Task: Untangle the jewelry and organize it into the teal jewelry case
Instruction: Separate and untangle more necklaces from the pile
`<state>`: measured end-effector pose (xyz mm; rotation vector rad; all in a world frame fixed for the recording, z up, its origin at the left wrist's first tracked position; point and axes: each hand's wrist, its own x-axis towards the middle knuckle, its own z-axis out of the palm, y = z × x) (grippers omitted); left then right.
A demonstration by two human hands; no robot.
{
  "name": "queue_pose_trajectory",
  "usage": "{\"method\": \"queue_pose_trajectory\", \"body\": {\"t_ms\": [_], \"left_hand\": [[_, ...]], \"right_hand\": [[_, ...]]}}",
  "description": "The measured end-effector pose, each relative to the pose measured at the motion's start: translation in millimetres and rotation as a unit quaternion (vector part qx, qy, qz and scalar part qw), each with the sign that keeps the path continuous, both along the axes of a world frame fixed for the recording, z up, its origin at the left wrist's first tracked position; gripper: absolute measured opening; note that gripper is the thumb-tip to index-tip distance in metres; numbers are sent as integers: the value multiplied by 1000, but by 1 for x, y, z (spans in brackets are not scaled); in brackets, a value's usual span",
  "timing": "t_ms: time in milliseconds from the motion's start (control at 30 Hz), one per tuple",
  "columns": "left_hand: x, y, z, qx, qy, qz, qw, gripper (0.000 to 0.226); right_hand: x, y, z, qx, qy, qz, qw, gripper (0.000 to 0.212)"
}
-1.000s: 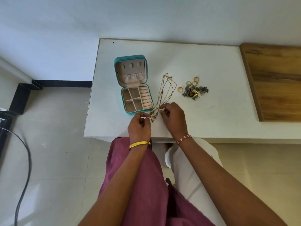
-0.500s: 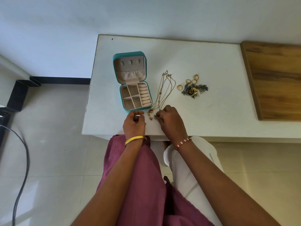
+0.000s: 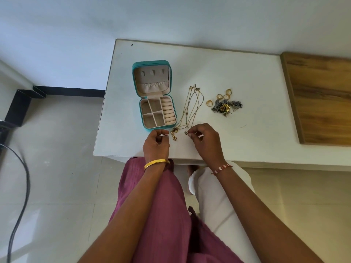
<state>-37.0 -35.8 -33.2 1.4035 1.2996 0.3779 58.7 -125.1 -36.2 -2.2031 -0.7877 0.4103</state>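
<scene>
Right hand point(image 3: 206, 138) pinched a chain's point(image 3: 191, 109) pendant end, likely to tease it free; left hand point(image 3: 156, 142) curled, grip contents unclear. Case point(image 3: 152, 63) lay open alongside.

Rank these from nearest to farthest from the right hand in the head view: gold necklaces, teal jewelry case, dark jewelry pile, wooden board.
1. gold necklaces: at the right hand's fingertips.
2. teal jewelry case: left, open.
3. dark jewelry pile: beyond, to the right; close to the case's rank.
4. wooden board: far right.
</scene>
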Motion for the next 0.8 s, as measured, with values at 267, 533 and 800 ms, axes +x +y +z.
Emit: {"method": "queue_pose_trajectory", "body": {"t_ms": [267, 533, 800], "left_hand": [[-1, -3, 3, 13, 3, -27, 1000, 10], [3, -7, 19, 59, -22, -56, 996, 13], [25, -18, 67, 99, -95, -100, 985, 15]], "right_hand": [[24, 7, 40, 131, 158, -89, 975, 19], [44, 12, 93, 215, 158, -75, 961, 22], [51, 11, 151, 246, 114, -63, 961, 20]]}}
